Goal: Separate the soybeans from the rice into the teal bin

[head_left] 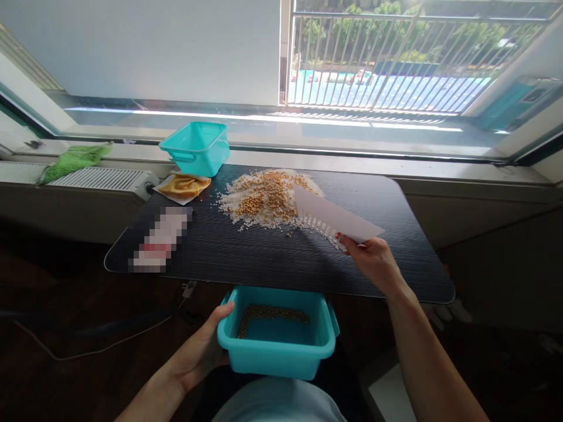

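My left hand (206, 340) grips the left side of a turquoise plastic bin (281, 351), held just below the table's front edge. Dried yellow beans (272, 313) lie along the far and left sides of its floor. In my right hand (369, 255) is a white sheet (343, 217), tilted, with a row of slots along its near edge. Its far end touches a pile of white rice grains mixed with yellow beans (268, 196) on the dark table (246, 258). A few rice grains lie along the sheet's slotted edge.
A second turquoise bin (197, 146) stands at the table's back left. In front of it a folded yellow cloth (185, 185) lies on white paper, near a blurred-out flat item (160, 240). A green cloth (77, 159) drapes over the radiator (101, 179). A window spans the back.
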Demonstrator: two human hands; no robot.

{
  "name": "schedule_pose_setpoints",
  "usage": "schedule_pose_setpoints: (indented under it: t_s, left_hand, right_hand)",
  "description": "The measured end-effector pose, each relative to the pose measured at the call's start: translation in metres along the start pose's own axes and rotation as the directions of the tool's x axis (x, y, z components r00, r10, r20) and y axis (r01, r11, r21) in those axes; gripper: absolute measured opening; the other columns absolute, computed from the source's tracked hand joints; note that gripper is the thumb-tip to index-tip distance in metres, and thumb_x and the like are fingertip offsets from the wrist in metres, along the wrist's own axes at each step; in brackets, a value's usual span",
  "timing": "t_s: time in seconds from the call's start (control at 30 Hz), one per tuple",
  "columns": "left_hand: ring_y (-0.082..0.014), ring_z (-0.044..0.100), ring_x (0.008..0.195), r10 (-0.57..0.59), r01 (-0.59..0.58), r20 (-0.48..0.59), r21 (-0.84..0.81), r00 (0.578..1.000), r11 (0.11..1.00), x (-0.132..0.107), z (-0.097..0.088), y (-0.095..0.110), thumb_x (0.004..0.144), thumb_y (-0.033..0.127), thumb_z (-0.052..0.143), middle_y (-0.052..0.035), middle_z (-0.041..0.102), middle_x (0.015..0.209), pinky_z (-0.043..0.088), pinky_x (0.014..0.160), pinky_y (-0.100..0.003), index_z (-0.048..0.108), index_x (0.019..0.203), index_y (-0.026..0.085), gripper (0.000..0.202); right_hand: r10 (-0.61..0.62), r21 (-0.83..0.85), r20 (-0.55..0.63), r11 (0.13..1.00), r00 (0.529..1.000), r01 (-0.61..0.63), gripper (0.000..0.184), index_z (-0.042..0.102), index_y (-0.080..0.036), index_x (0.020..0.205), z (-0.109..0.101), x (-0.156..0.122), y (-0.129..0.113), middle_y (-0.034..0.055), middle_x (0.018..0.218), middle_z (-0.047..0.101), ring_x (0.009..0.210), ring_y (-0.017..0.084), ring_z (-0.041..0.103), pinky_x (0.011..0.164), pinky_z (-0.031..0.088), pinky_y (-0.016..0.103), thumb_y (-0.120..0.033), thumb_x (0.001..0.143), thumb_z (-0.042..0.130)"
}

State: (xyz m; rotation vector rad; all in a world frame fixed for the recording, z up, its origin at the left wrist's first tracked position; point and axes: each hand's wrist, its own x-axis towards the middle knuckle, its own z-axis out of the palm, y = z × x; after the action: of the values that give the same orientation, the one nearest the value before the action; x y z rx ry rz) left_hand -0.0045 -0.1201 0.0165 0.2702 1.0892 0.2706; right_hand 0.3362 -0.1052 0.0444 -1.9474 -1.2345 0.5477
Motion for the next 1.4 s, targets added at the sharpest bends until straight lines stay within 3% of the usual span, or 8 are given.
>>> schedule_pose_setpoints:
  t_s: [0.27, 0.5, 0.67, 0.93, 1.23, 1.4]
  left_hand:
    - [-0.0318, 0.058, 0.117, 0.002, -0.002, 0.016, -0.001, 1.000, 1.000, 0.000, -0.001, -0.001, 0.079, 0.060, 0.055, -0.0093, 0.068, 0.123, 0.048, 0.091, -0.043, 0.024, 0.149, 0.026, 0.084]
    - [-0.0331, 0.057, 0.118, 0.007, -0.007, 0.011, 0.010, 1.000, 1.000, -0.003, 0.002, 0.001, 0.079, 0.060, 0.054, -0.0116, 0.066, 0.126, 0.046, 0.093, -0.045, 0.028, 0.147, 0.023, 0.082]
    - [-0.0321, 0.055, 0.120, 0.007, -0.007, 0.020, 0.011, 1.000, 1.000, -0.001, 0.001, 0.001, 0.079, 0.061, 0.054, -0.0107, 0.064, 0.128, 0.046, 0.094, -0.045, 0.034, 0.144, 0.023, 0.078]
    - [-0.0325, 0.058, 0.118, 0.024, -0.024, 0.002, 0.011, 1.000, 1.000, -0.001, 0.000, 0.000, 0.077, 0.060, 0.058, -0.0100, 0.065, 0.127, 0.046, 0.094, -0.044, 0.040, 0.141, 0.024, 0.076]
    - [-0.0332, 0.057, 0.119, 0.025, -0.025, 0.041, 0.008, 0.999, 1.000, -0.001, -0.004, 0.000, 0.077, 0.061, 0.058, -0.0109, 0.068, 0.122, 0.045, 0.096, -0.045, 0.047, 0.137, 0.021, 0.073]
    - [-0.0337, 0.056, 0.119, 0.022, -0.022, 0.035, 0.011, 0.999, 1.000, -0.002, -0.004, 0.000, 0.076, 0.061, 0.058, -0.0114, 0.068, 0.122, 0.046, 0.095, -0.045, 0.046, 0.138, 0.021, 0.075]
  right_hand:
    - [-0.022, 0.093, 0.073, 0.996, 0.997, 0.015, 0.038, 0.074, -0.014, 0.084, -0.006, -0.011, 0.005, 0.0046, 0.072, 0.072, 0.063, 0.020, 0.064, 0.057, 0.050, 0.029, -0.048, 0.075, 0.063]
    - [-0.054, 0.147, 0.131, 0.989, 0.990, 0.034, 0.036, 0.075, -0.014, 0.088, -0.005, -0.020, 0.007, 0.0056, 0.077, 0.074, 0.066, 0.021, 0.065, 0.060, 0.054, 0.031, -0.045, 0.077, 0.063]
    - [-0.085, 0.138, 0.170, 0.988, 0.982, 0.062, 0.031, 0.075, -0.014, 0.079, 0.000, -0.029, 0.003, 0.0053, 0.074, 0.073, 0.066, 0.021, 0.065, 0.058, 0.053, 0.030, -0.043, 0.077, 0.063]
    - [-0.165, 0.190, 0.297, 0.976, 0.941, 0.111, 0.036, 0.074, -0.019, 0.104, 0.012, -0.036, -0.005, 0.0038, 0.086, 0.076, 0.073, 0.023, 0.068, 0.059, 0.056, 0.030, -0.042, 0.079, 0.062]
    - [-0.204, 0.247, 0.435, 0.964, 0.877, 0.101, 0.028, 0.076, -0.021, 0.095, 0.002, -0.043, -0.013, 0.0031, 0.085, 0.076, 0.079, 0.025, 0.069, 0.072, 0.059, 0.036, -0.038, 0.079, 0.062]
    - [-0.216, 0.296, 0.426, 0.951, 0.879, 0.091, 0.029, 0.075, -0.020, 0.099, 0.010, -0.044, -0.016, 0.0033, 0.093, 0.076, 0.085, 0.025, 0.069, 0.079, 0.058, 0.038, -0.038, 0.080, 0.062]
